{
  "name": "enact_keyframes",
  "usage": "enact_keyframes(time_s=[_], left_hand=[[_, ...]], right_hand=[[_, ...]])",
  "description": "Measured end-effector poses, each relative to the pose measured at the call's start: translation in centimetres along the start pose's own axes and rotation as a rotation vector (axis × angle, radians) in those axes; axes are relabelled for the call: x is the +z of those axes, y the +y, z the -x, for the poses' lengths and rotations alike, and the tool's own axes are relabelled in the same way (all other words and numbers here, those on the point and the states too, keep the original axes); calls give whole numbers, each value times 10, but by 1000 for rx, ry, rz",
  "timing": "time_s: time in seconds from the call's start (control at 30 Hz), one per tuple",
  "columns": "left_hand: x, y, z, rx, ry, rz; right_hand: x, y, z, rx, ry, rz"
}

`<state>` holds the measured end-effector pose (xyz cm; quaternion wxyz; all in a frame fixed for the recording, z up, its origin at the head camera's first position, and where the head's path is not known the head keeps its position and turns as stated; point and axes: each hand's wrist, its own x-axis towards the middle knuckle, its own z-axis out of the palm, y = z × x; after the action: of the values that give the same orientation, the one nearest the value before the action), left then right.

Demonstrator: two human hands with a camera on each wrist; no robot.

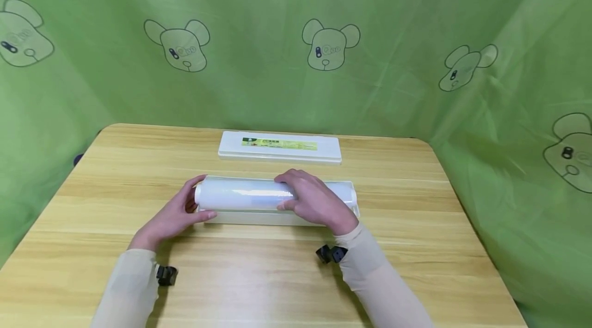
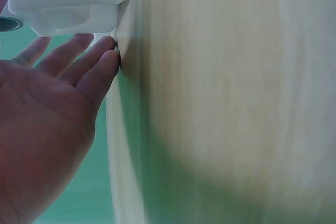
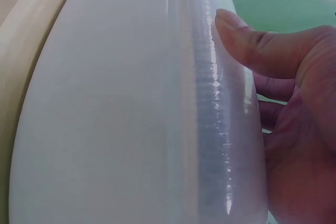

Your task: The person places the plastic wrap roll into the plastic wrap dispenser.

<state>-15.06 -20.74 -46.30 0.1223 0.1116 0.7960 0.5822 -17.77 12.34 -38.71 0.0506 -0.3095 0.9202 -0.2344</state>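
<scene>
A roll of clear plastic wrap (image 1: 236, 194) lies lengthwise in the top of a long white box (image 1: 259, 218) on the wooden table. My right hand (image 1: 314, 199) grips the roll right of its middle, thumb in front and fingers over the far side. In the right wrist view, that thumb lies against the glossy roll (image 3: 220, 129) above the white box wall (image 3: 94, 108). My left hand (image 1: 178, 212) holds the box's left end, its thumb along the front. Fingertips of the left hand (image 2: 47, 114) meet the box end (image 2: 73, 19) in the left wrist view.
Behind the box lies a white lid (image 1: 282, 156) with a green and yellow label. The wooden table (image 1: 250, 276) has rounded far corners. A green curtain (image 1: 259, 96) with bear-head outlines hangs behind and at both sides.
</scene>
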Motion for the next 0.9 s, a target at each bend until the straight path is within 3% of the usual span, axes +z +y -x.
enact_keyframes(time_s=[0.9], left_hand=[[-2, -4, -2, 5, -10, -5]], right_hand=[[6, 9, 3, 14, 33, -61]])
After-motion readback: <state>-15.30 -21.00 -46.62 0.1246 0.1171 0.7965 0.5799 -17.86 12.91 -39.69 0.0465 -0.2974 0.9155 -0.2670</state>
